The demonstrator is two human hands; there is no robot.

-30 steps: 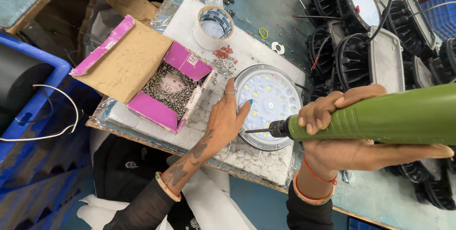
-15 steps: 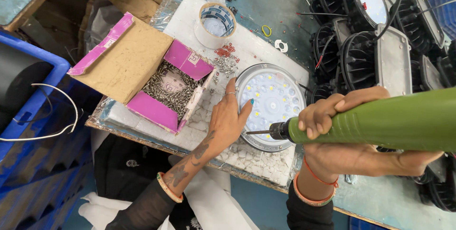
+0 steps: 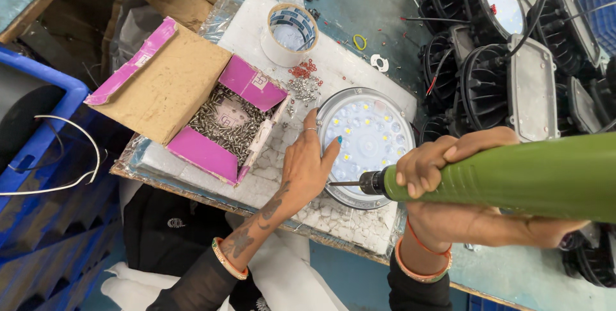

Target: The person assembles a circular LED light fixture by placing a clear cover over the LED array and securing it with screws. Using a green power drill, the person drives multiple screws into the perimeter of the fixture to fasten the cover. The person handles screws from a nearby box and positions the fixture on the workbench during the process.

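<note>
Head view shows the left hand [image 3: 307, 170] flat, fingers spread, steadying the round white LED lamp disc [image 3: 367, 145] at its nine o'clock rim, while the right hand [image 3: 449, 189] grips a green electric screwdriver [image 3: 513, 179], bit at six o'clock, seemingly mid-screwdriving and needing a square bit.

Green electric screwdriver [image 3: 513, 176], white round LED lamp [image 3: 367, 144] with silver rim and yellow diodes, magenta-flapped brown cardboard box [image 3: 192, 102] of silver screws [image 3: 221, 125], white tape roll [image 3: 289, 34], blue crate [image 3: 38, 125], black finned lamp housings [image 3: 487, 80], tattooed left hand [image 3: 308, 170] with teal nail.
</note>
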